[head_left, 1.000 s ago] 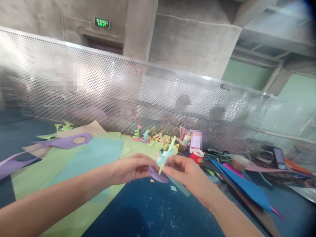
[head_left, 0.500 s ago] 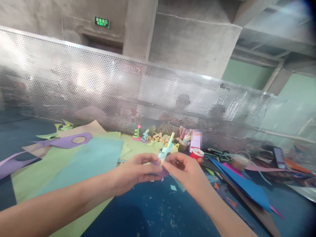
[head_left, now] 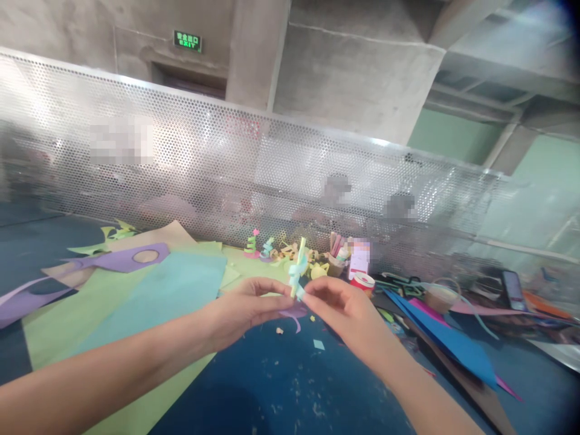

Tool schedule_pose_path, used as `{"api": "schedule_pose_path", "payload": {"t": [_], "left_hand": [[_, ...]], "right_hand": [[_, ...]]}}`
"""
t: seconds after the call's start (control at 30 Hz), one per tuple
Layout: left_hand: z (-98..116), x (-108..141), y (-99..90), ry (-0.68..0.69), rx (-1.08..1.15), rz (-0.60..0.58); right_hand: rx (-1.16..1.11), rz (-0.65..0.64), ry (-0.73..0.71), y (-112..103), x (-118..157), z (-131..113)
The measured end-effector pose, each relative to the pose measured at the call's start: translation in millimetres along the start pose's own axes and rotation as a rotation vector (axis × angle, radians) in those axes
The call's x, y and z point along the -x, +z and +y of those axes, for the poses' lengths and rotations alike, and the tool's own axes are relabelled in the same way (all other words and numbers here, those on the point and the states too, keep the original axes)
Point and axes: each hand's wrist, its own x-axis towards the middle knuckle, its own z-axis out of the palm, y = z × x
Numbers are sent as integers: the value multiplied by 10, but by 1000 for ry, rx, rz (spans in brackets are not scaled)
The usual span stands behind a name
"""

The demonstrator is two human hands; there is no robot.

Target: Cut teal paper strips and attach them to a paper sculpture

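Note:
In the head view a small paper craft stands upright between my hands: a pale yellow stick [head_left: 302,246] with a light blue paper strip [head_left: 296,273] curled around it. Purple paper [head_left: 296,310] shows at its foot, one thin curl hanging down. My left hand [head_left: 254,307] pinches the craft low down from the left. From the right, the fingertips of my right hand [head_left: 344,308] close on the lower end of the blue strip. Behind, two similar little spiral paper trees, a green one [head_left: 251,246] and a light blue one [head_left: 267,249], stand on the table.
Green [head_left: 58,317] and blue [head_left: 154,302] paper sheets lie left, with a purple cut-out sheet [head_left: 118,260] on them. A red can [head_left: 363,283] and a white-pink box [head_left: 359,260] stand beyond my right hand. Blue cardboard [head_left: 453,344] and a phone [head_left: 513,290] lie right. A perforated metal screen [head_left: 217,151] rises behind.
The craft has turned from leaning right to nearly upright. My right fingers have moved to the lower end of the blue strip, and the purple curl now hangs in view.

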Motion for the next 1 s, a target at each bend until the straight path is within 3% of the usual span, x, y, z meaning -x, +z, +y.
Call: {"api": "schedule_pose_path", "payload": {"t": [0.6, 1.0], "left_hand": [[62, -3, 2, -27, -176, 13], [60, -10, -7, -6, -170, -15]], "right_hand": [[23, -56, -73, -18, 2, -4], [13, 81, -72, 44, 38, -34]]}}
